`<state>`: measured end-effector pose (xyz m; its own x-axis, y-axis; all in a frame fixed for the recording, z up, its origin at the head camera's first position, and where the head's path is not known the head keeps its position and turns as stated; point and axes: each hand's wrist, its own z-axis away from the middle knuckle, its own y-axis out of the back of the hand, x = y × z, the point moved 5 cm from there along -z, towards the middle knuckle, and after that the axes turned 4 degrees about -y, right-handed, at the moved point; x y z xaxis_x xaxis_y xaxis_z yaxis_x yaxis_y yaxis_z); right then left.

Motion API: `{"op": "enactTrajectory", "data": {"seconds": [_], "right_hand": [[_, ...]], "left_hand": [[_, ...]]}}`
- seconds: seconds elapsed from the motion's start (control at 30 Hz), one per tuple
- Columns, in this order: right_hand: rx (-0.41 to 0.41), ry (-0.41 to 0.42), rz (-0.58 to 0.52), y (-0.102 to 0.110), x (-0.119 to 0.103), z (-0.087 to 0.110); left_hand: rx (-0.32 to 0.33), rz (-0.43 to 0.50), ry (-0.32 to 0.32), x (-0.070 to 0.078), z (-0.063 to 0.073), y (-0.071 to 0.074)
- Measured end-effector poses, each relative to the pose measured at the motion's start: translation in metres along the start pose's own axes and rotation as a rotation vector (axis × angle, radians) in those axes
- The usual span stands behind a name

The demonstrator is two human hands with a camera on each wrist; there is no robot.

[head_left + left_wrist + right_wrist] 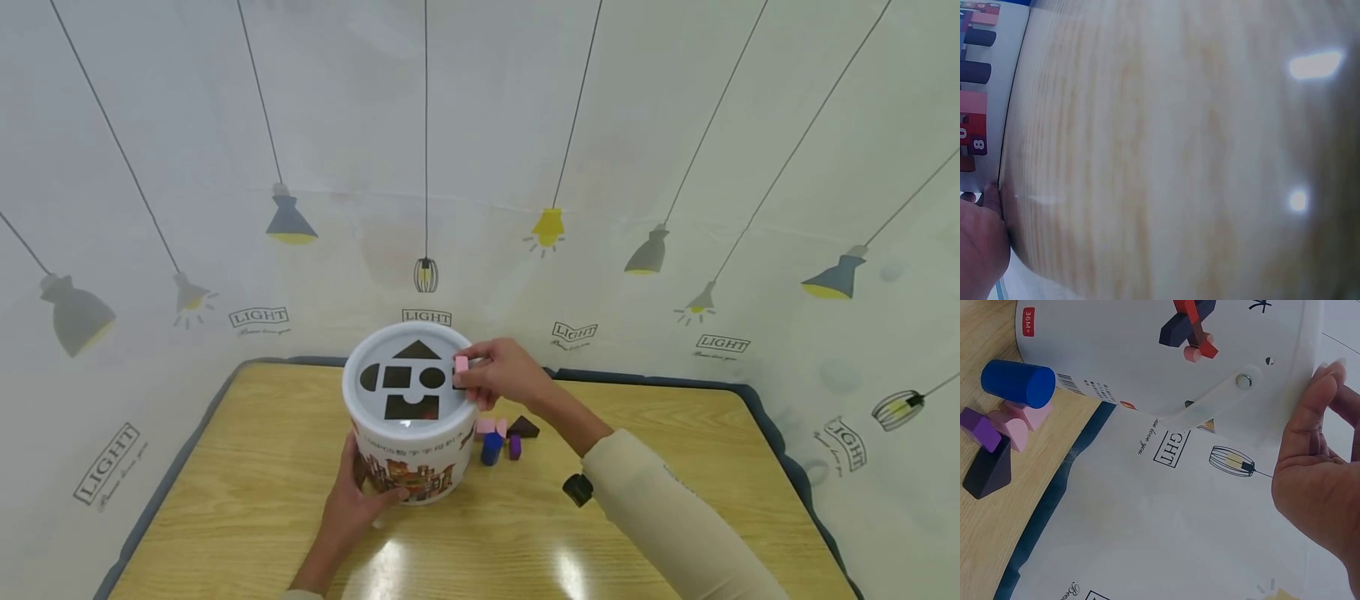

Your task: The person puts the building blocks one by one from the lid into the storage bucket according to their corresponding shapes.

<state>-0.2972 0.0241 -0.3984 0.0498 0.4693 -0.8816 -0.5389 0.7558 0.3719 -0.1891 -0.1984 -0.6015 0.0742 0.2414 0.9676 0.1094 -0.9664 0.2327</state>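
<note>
A white bucket (416,450) with printed pictures stands on the table, its lid (408,333) pierced by dark shaped holes. My left hand (352,500) holds the bucket low on its left side, thumb across the front. At the lid's right edge, my right hand (510,371) pinches a small pink block (461,364) over a hole that it partly hides. In the right wrist view, that hand (1322,456) is beside the bucket's rim and the pink block is hidden. The left wrist view shows part of the left hand (982,250) against the bucket (1013,75).
Right of the bucket lie a blue cylinder (1019,383), a purple block (979,428), pink blocks (1010,430) and a dark triangular block (991,472). A small black object (577,490) shows beside the right sleeve. Behind the wooden table (637,450) rises a lamp-printed covering (480,167).
</note>
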Motion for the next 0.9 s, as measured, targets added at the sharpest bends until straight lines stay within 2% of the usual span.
{"op": "enactTrajectory", "data": {"seconds": [0.3, 0.7, 0.9], "right_hand": [[0.018, -0.02, -0.024, 0.0, 0.005, 0.001], [-0.003, 0.065, -0.099, 0.003, 0.011, 0.007], [0.01, 0.069, -0.132, 0.011, 0.019, 0.012]], "left_hand": [[-0.002, 0.011, 0.008, 0.0, -0.001, -0.001], [-0.001, 0.031, -0.019, -0.001, 0.0, -0.001], [0.003, 0.028, -0.026, 0.0, 0.0, -0.001]]}}
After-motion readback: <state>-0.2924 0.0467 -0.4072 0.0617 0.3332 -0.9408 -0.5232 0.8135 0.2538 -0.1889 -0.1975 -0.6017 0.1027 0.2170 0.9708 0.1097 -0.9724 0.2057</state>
